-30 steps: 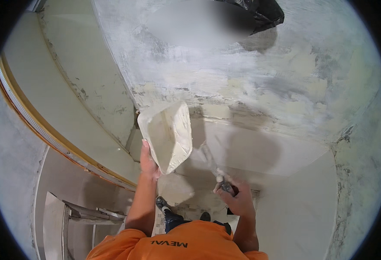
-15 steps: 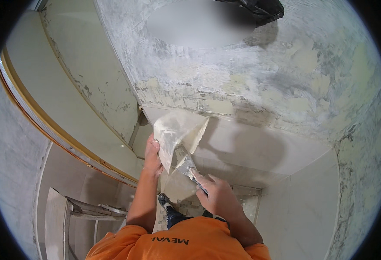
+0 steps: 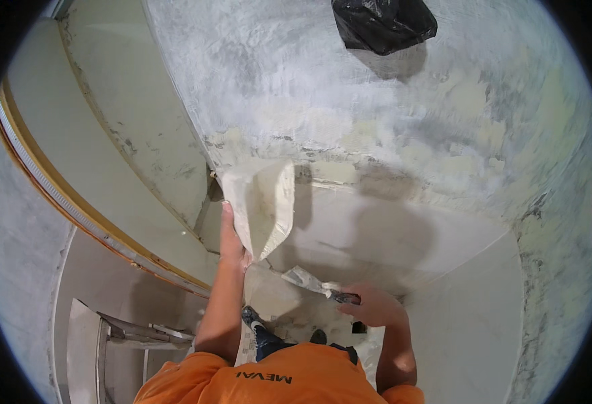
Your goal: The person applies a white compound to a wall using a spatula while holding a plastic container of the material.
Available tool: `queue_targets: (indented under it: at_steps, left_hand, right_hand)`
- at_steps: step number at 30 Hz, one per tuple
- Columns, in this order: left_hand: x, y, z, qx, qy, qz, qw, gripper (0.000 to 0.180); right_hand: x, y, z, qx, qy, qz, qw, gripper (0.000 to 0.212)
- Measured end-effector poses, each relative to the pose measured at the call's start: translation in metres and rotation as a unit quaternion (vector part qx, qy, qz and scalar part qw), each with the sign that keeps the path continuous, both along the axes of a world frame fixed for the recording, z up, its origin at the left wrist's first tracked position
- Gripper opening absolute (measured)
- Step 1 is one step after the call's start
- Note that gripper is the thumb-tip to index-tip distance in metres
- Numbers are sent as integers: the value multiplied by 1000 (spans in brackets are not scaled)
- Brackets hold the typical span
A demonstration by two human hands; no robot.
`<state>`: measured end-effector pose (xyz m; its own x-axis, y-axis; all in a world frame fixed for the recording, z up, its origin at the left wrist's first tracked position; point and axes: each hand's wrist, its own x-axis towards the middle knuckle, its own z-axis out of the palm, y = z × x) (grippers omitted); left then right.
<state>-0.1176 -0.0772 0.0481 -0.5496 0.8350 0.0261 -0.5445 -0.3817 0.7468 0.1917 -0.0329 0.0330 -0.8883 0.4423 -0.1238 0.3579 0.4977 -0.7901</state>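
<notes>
My left hand [image 3: 232,239] is closed on the left side of a pale, plaster-smeared container [image 3: 279,205]. It looks pliable, with a wide mouth narrowing to a point toward me. Most of my left fingers are hidden behind it. To the lower right, my right hand [image 3: 371,306] grips the dark handle of a putty knife [image 3: 302,277]. The knife's coated blade points left, just below the container's tip and apart from it.
Ahead rises a wall [image 3: 336,121] with grey and cream filler patches. A black plastic bag [image 3: 385,25] shows at the top. A curved yellow-edged strip [image 3: 94,219] runs along the left. Below it stands a pale wooden frame [image 3: 90,350]. Smooth panels [image 3: 464,316] are on the right.
The putty knife has come out of the container and moved down and right with my right hand. The container has turned, its opening now facing right. More of the black bag shows.
</notes>
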Motion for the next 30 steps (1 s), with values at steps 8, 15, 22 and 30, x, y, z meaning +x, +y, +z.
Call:
queue_targets:
  at_steps: [8, 15, 22, 30]
  left_hand:
    - [15, 10, -13, 14, -104, -33, 994, 64]
    - [15, 10, -12, 20, -136, -117, 984, 67]
    - [-25, 5, 4, 53, -122, -132, 982, 69]
    - [-71, 1, 41, 39, -99, -124, 987, 71]
  right_hand:
    - [-9, -2, -85, -651, 417, -49, 633, 57]
    - [-13, 3, -64, -579, 451, -109, 671, 51]
    - [-46, 37, 25, -216, 412, -317, 826, 23]
    - [-77, 109, 140, 281, 209, -406, 844, 43]
